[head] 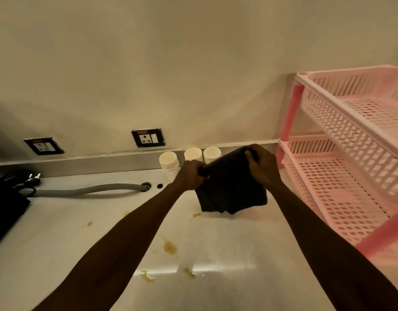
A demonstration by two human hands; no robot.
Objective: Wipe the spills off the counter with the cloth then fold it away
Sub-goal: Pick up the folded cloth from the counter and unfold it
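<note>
From the head camera, we see both our hands raised above the counter, holding the dark cloth by its top edge. Our left hand is closed in a fist around the cloth's left corner, fingers curled tight over the bunched fabric. Our right hand pinches the right corner, thumb and fingers pressed together on the edge. The cloth hangs doubled below our fingers, its lower hem near the steel surface; we cannot tell whether it touches.

Brown spills lie on the counter nearer to us than our fingers, with smaller spots just below the hanging hem and more blotches closer still. Beyond our fingers stand stacks of paper cups against the back ledge, and to the right of our right hand is the pink rack.

We judge the wiping has not begun in earnest, since the stains look untouched. We seem to be readying the cloth. The next move calls for lowering it flat onto the nearest spot and drawing it toward us with steady pressure over the stains.
</note>
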